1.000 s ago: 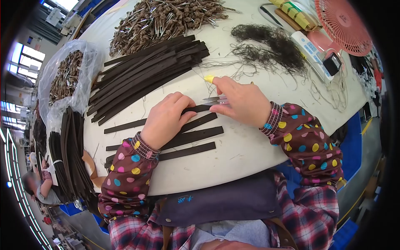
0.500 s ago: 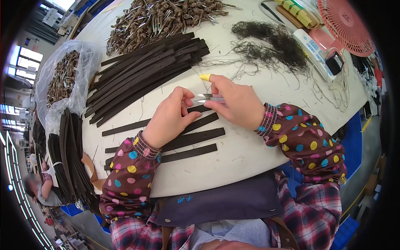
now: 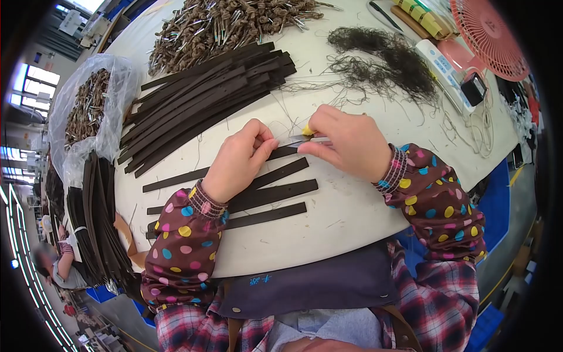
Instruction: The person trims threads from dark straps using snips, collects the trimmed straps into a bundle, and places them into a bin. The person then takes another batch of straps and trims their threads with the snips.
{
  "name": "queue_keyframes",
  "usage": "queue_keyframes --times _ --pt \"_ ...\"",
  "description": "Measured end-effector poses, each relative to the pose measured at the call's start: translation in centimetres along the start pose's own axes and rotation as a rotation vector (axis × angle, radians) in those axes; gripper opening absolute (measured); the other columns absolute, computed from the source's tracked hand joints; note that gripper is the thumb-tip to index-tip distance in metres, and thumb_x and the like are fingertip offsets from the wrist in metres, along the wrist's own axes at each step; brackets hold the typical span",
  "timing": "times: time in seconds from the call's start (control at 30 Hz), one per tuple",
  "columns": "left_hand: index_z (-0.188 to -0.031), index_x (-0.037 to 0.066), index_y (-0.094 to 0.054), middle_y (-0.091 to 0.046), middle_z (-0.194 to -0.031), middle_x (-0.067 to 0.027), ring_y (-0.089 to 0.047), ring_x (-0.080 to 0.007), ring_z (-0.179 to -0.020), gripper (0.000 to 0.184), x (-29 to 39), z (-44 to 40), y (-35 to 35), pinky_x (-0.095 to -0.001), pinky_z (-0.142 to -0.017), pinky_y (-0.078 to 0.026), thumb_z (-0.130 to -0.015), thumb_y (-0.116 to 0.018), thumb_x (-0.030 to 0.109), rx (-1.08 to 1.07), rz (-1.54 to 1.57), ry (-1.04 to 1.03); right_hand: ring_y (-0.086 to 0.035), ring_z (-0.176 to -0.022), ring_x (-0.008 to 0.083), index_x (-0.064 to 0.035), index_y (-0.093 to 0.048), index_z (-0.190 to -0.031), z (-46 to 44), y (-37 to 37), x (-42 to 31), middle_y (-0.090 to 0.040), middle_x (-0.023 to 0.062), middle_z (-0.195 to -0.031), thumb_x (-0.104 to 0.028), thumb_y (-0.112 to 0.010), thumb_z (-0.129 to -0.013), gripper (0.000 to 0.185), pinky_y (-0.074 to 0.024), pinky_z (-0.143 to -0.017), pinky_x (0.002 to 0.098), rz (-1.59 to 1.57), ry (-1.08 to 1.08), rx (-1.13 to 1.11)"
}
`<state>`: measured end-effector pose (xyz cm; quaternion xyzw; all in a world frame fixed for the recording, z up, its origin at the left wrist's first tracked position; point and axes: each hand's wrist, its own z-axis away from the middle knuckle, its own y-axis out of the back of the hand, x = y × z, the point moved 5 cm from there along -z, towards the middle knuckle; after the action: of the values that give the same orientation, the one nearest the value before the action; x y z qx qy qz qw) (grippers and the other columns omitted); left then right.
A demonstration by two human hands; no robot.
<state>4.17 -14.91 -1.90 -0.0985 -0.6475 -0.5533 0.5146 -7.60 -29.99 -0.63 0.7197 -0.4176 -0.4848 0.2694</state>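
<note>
My right hand (image 3: 349, 141) is closed around small thread snips (image 3: 300, 139), their blades pointing left toward my other hand. Yellow tape wraps one of its fingertips. My left hand (image 3: 239, 159) is pinched shut just left of the blades, over the end of a dark strip (image 3: 284, 152); whether it grips the strip or a thread is hidden. Below the hands, several dark flat strips (image 3: 293, 189) lie roughly side by side on the pale table (image 3: 352, 220), partly covered by my left hand and sleeve.
Beyond my hands lie a stack of dark strips (image 3: 205, 100), knotted brown cords (image 3: 229, 23) and tangled dark thread (image 3: 387, 64). A power strip (image 3: 443, 64) and pink fan (image 3: 489, 35) stand at right. At left are a plastic bag (image 3: 120, 88), bundled strips (image 3: 99, 217) and a distant person (image 3: 64, 267).
My right hand has moved slightly right with the snips, and its taped finger has curled down toward them. The left fingers have closed into a tighter pinch.
</note>
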Motion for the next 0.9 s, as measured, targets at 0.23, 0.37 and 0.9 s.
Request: queue_keyframes --times 0.23,0.37,0.9 --pt "-0.093 0.002 -0.051 -0.068 -0.080 -0.0121 -0.066 -0.0287 -0.073 0.015 -0.1 0.0 -0.2 -0.0352 -0.064 -0.050 -0.094 -0.060 0.014 0.019 -0.036 -0.073 -0.060 -0.062 0.0228 -0.0102 -0.053 -0.085 -0.5 -1.8 -0.9 -0.052 0.0035 -0.081 -0.033 -0.067 -0.086 0.027 -0.0467 -0.051 0.0350 0.154 0.107 -0.051" --pt "-0.094 0.003 -0.050 -0.068 -0.080 -0.0114 -0.066 -0.0298 -0.074 0.015 -0.3 -0.1 -0.4 -0.0361 -0.065 -0.050 -0.094 -0.059 0.014 0.030 -0.025 -0.104 -0.060 -0.062 0.0224 -0.0104 -0.053 -0.084 -0.6 -2.0 -0.9 -0.052 0.0031 -0.080 -0.033 -0.067 -0.086 0.027 -0.0467 -0.051 0.0350 0.165 0.119 -0.050" --pt "-0.096 0.003 -0.048 -0.067 -0.078 -0.0093 -0.064 -0.0244 -0.068 0.016 -0.4 -0.2 -0.5 -0.0342 -0.062 -0.050 -0.097 -0.057 0.016 0.062 0.013 -0.049 -0.060 -0.063 0.0237 -0.0098 -0.053 -0.087 -0.8 -2.6 -1.0 -0.054 0.0031 -0.081 -0.032 -0.069 -0.085 0.028 -0.0470 -0.053 0.0348 0.156 0.128 -0.063"
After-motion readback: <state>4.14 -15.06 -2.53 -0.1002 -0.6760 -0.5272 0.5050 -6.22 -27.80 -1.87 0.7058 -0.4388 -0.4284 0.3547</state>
